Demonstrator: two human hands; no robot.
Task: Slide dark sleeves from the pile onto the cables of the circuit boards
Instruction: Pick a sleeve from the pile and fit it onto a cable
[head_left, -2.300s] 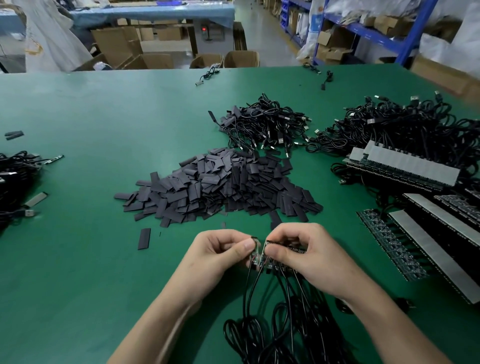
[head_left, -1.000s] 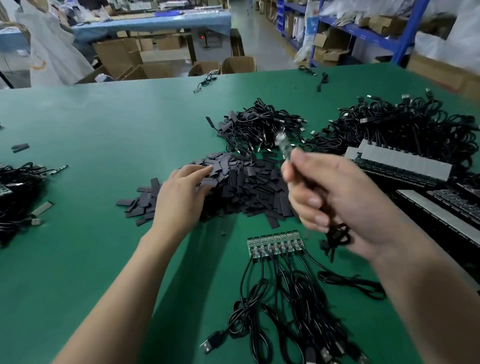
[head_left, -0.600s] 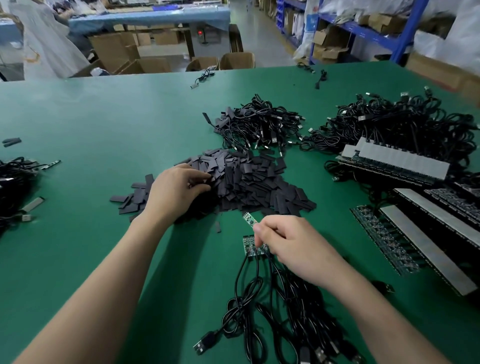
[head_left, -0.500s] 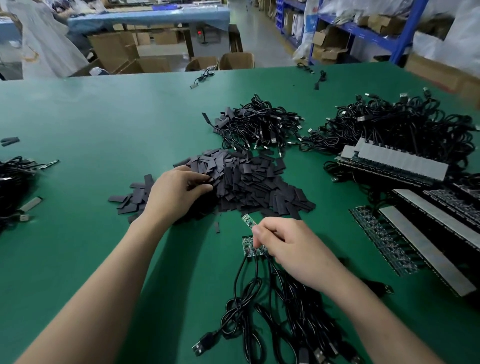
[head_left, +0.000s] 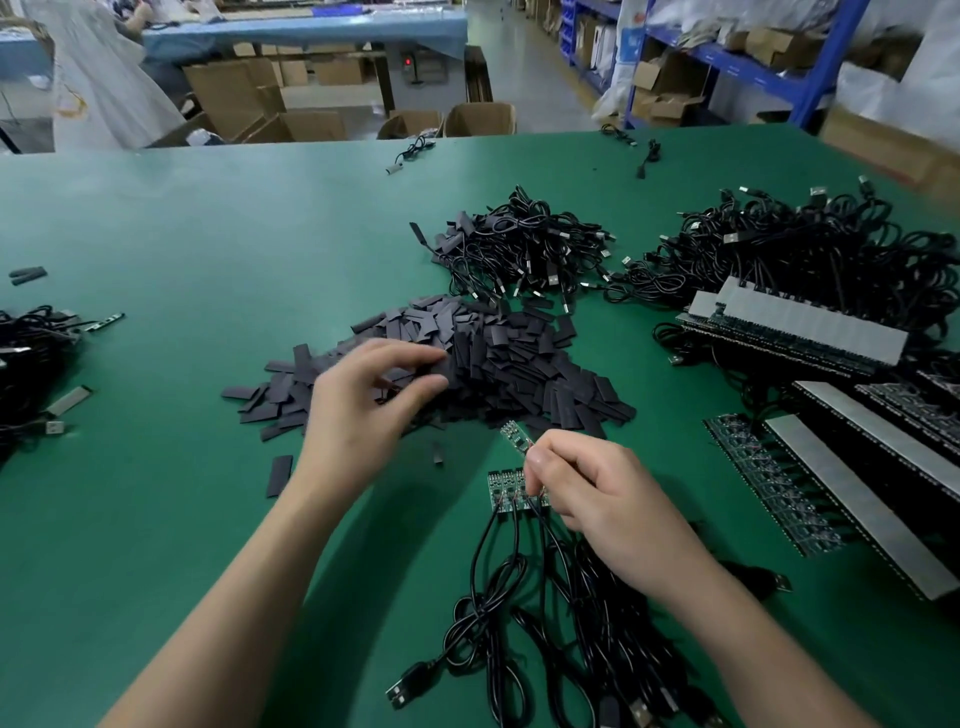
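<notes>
A big pile of flat dark sleeves (head_left: 519, 364) lies mid-table. My left hand (head_left: 363, 405) hovers over the pile's left side, thumb and forefinger pinching a dark sleeve (head_left: 439, 370) at its edge. My right hand (head_left: 597, 493) pinches a small green circuit board (head_left: 515, 436), which sticks up and left from my fingertips. Below it a strip of joined green boards (head_left: 506, 488) lies flat, partly hidden by my right hand. Black USB cables (head_left: 545, 623) trail from the boards toward me.
Two heaps of black cables lie behind the pile, one at centre (head_left: 519, 244) and one at right (head_left: 831, 244). Stacked board strips with grey backing (head_left: 800, 327) fill the right side. More cables (head_left: 26, 364) sit at the left edge. Loose sleeves (head_left: 278, 475) lie nearby.
My left hand has lifted slightly from the pile and its fingers have closed on one sleeve. My right hand stays put, holding the small board.
</notes>
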